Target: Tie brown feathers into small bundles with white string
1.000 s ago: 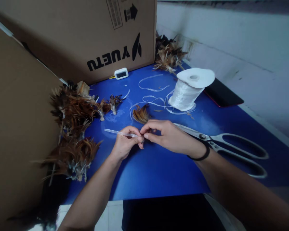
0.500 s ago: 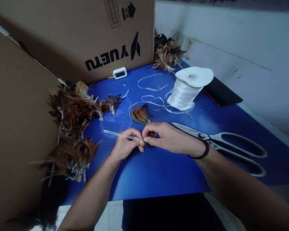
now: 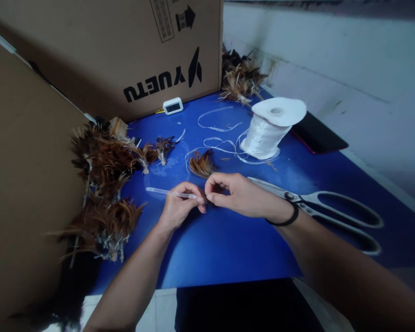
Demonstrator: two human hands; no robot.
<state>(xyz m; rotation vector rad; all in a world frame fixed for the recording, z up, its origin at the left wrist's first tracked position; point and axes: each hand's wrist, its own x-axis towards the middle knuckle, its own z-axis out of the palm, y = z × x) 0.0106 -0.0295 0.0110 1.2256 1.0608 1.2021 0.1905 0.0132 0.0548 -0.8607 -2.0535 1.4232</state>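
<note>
My left hand is closed, pinching a short strip of clear ribbon between thumb and fingers; its free end points left. Close beside it, my right hand has thumb and forefinger pinched together. Whatever those fingertips hold, if anything, is too small to make out. A small gap shows between the two hands. Just beyond them a small bundle of brown feathers lies on the blue table. Large scissors rest by my right wrist, partly behind it.
A white spool of clear ribbon stands at the back right, loose loops around it. Behind it lies a dark phone-like slab. Feather bundles pile up at left, more feathers at the back. A cardboard box and small white digital display stand behind.
My hands have drawn slightly apart, and the right one has shifted a little left and up. The ribbon strip has tilted nearer to level, its free end slightly farther left.
</note>
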